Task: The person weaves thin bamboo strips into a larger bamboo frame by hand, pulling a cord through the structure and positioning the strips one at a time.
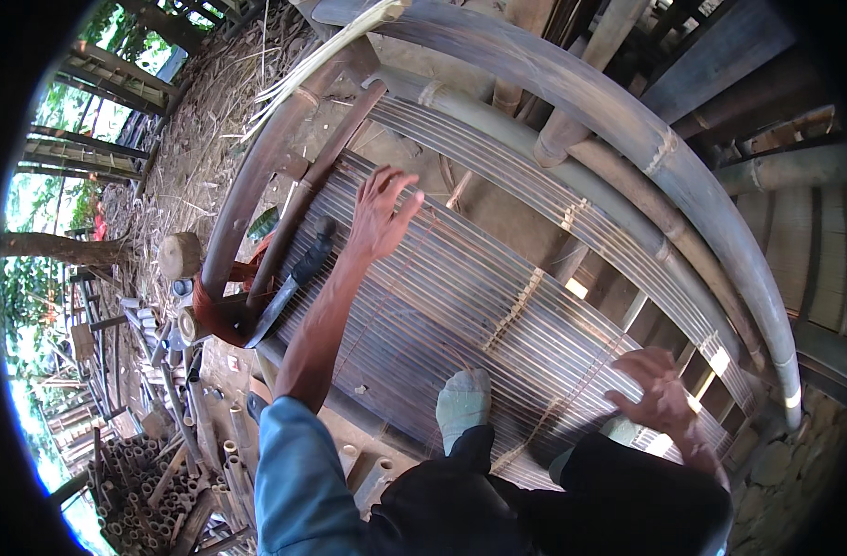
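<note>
- Slatted brown bamboo panel [410, 301]: seemingly between grips.
- Left hand [384, 221]: fingers apart, near far-left corner.
- Right hand [653, 389]: fingers apart, near right edge.
- Regripping would call for closing fingers.

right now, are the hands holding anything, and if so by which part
Nothing visibly held: the left hand is open over the bamboo slats; the right hand, blurred, also looks open.

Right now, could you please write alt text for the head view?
A person's bare left hand and blurred right hand are open over a brown slatted bamboo bench; a black-handled metal knife lies toward its left end.
</note>
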The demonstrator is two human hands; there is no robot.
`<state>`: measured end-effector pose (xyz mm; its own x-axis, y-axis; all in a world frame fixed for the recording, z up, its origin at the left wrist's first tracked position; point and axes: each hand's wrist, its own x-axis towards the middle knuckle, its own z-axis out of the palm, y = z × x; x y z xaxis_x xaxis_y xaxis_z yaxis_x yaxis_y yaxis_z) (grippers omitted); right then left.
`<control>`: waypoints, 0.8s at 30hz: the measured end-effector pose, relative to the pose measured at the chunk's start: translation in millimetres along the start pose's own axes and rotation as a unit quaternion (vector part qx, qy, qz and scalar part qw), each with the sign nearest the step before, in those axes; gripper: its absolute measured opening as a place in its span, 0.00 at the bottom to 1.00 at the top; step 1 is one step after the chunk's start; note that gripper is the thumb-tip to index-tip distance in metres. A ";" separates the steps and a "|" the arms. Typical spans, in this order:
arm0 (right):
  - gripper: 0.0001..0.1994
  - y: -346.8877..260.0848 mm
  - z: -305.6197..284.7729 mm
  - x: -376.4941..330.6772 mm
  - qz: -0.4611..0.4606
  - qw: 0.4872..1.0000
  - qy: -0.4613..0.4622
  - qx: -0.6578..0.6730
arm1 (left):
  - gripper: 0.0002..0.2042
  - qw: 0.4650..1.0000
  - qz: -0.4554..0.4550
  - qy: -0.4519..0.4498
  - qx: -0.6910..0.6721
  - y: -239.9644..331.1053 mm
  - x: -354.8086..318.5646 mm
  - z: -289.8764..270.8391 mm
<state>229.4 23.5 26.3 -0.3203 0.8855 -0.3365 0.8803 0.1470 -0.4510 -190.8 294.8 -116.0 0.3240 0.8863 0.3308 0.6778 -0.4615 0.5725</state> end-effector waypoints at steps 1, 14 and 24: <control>0.21 4.5 -16.6 2.2 0.017 0.999 -0.009 -0.039 | 0.14 1.000 -0.003 0.004 0.000 -20.0 5.1 10.9; 0.17 -27.2 -61.6 150.2 0.038 0.973 -0.227 0.019 | 0.30 0.998 -0.011 -0.049 0.048 -34.1 -30.6 21.1; 0.25 -51.6 96.6 288.3 0.119 0.963 0.022 0.243 | 0.20 0.999 0.024 0.011 0.046 -20.9 -36.1 35.6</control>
<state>57.9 228.7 -127.3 -0.1055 0.8884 -0.4469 0.6565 -0.2753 -0.7023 -193.2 273.8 -166.6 0.3432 0.8617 0.3738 0.7195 -0.4970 0.4850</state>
